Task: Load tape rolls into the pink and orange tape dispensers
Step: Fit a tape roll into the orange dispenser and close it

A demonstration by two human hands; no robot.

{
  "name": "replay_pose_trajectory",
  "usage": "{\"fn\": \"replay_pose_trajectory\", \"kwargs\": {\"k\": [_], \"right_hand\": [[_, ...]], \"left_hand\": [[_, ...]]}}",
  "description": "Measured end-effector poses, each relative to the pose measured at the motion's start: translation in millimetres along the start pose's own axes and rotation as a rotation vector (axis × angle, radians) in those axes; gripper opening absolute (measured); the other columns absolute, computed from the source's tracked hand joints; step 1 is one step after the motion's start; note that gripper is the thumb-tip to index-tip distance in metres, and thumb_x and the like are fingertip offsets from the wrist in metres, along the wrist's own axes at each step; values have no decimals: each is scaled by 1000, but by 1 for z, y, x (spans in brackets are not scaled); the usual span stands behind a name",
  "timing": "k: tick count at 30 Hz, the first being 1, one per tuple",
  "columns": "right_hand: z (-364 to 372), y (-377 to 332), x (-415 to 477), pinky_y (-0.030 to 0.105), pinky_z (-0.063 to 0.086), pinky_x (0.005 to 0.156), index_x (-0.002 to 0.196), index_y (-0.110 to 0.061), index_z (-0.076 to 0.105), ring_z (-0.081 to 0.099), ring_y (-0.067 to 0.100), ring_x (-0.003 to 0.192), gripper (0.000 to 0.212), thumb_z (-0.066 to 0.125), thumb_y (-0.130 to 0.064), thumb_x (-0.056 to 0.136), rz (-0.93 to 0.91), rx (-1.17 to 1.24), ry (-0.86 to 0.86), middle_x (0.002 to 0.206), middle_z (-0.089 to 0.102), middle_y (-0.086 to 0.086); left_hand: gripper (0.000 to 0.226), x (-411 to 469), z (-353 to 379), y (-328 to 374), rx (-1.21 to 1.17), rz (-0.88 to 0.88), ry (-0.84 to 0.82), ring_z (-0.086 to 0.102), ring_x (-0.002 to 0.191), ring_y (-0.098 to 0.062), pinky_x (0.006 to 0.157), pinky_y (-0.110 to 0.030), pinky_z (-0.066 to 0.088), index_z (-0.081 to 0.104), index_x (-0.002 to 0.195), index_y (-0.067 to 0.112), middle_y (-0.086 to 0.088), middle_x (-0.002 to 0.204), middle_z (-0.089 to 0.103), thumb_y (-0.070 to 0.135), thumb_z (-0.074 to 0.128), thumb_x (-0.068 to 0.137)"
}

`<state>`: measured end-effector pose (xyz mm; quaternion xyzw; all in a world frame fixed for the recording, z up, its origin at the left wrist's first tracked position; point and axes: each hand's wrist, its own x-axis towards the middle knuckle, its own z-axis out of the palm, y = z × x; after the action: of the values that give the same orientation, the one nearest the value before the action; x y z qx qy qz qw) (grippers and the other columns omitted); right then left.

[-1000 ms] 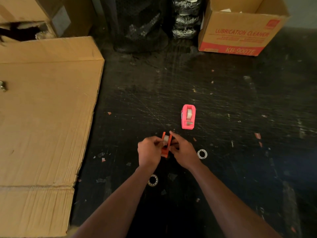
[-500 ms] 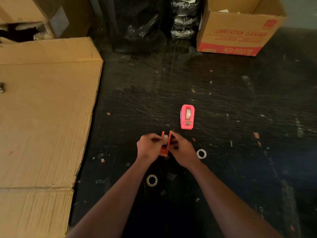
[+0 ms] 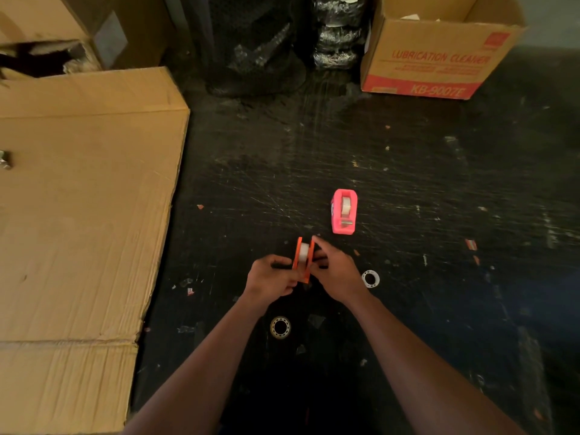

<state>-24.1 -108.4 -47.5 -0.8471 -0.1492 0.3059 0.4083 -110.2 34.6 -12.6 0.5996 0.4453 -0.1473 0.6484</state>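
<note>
The orange tape dispenser (image 3: 303,260) stands on the black table with a white tape roll (image 3: 303,251) between its two side walls. My left hand (image 3: 270,278) grips its left side near the base, and my right hand (image 3: 337,271) holds its right wall with the fingertips at the top edge. The pink tape dispenser (image 3: 344,211) stands alone a little beyond and to the right, a tape roll sitting inside it. Neither hand touches the pink one.
A white ring (image 3: 370,278) lies just right of my right hand and a clear tape core (image 3: 280,327) lies under my left forearm. Flat cardboard (image 3: 78,215) covers the left. A cardboard box (image 3: 436,54) and dark wrapped bundles (image 3: 260,48) stand at the back.
My left hand has slid lower and off the roll, so the white roll and the orange walls now show more fully. The pink dispenser has not moved.
</note>
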Motion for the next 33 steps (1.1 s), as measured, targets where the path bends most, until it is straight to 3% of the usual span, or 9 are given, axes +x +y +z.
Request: {"fn": "replay_pose_trajectory", "kwargs": {"k": [2, 6, 15, 18, 21, 26, 30, 33], "right_hand": [[0, 0, -1, 19, 51, 91, 159, -20, 41, 68, 10, 114, 69, 68, -7, 97, -9, -15, 2, 131, 71, 3], [0, 0, 1, 34, 55, 103, 159, -23, 40, 67, 16, 122, 69, 68, -12, 97, -10, -67, 3, 134, 70, 3], [-2, 1, 2, 32, 53, 103, 160, -24, 39, 67, 15, 120, 70, 68, -10, 98, -13, -72, -12, 133, 70, 5], [-3, 1, 1, 30, 53, 103, 160, -23, 40, 67, 14, 120, 70, 68, -9, 98, -14, -64, -14, 133, 71, 5], [-3, 2, 2, 37, 52, 109, 160, -24, 39, 65, 14, 125, 70, 68, -9, 97, -12, -66, -12, 138, 69, 5], [-3, 2, 2, 42, 51, 112, 159, -30, 38, 62, 14, 131, 70, 67, -11, 98, -2, -66, -18, 143, 65, 2], [-3, 0, 0, 29, 53, 98, 153, -26, 48, 66, 15, 123, 61, 68, -11, 98, 46, 21, 9, 131, 71, 1], [0, 4, -2, 36, 58, 97, 131, -24, 65, 72, 13, 110, 37, 69, -11, 96, 70, 92, 39, 114, 75, -4]], "left_hand": [[48, 0, -1, -3, 2, -11, -10, 74, 84, -17, 73, -31, 60, 63, 122, 16, -7, 95, 78, 12, 84, 80], [44, -1, -4, -5, 75, -10, -54, 73, 83, -15, 75, -31, 59, 65, 122, 23, -5, 97, 79, 13, 82, 83], [51, 12, -6, -15, 213, -26, -54, 69, 60, -10, 53, -24, 51, 67, 123, 16, -6, 79, 79, 5, 85, 77], [56, 17, -6, -17, 253, -18, -38, 72, 64, -13, 57, -27, 53, 67, 124, 16, -9, 83, 80, 4, 87, 73], [57, 21, -10, -17, 360, 12, -49, 74, 72, -15, 62, -30, 57, 68, 125, 17, -6, 84, 80, 3, 84, 72], [41, 22, -17, -7, 549, 208, 119, 73, 82, -10, 73, -27, 59, 69, 125, 22, 3, 95, 75, 2, 64, 89], [52, 27, -12, -2, 480, 268, 110, 71, 106, -17, 96, -39, 59, 65, 135, 26, 3, 122, 70, -2, 61, 92], [50, 28, -6, -5, 299, 257, 16, 72, 100, -11, 92, -40, 62, 65, 135, 24, 1, 117, 74, -5, 58, 95]]}}
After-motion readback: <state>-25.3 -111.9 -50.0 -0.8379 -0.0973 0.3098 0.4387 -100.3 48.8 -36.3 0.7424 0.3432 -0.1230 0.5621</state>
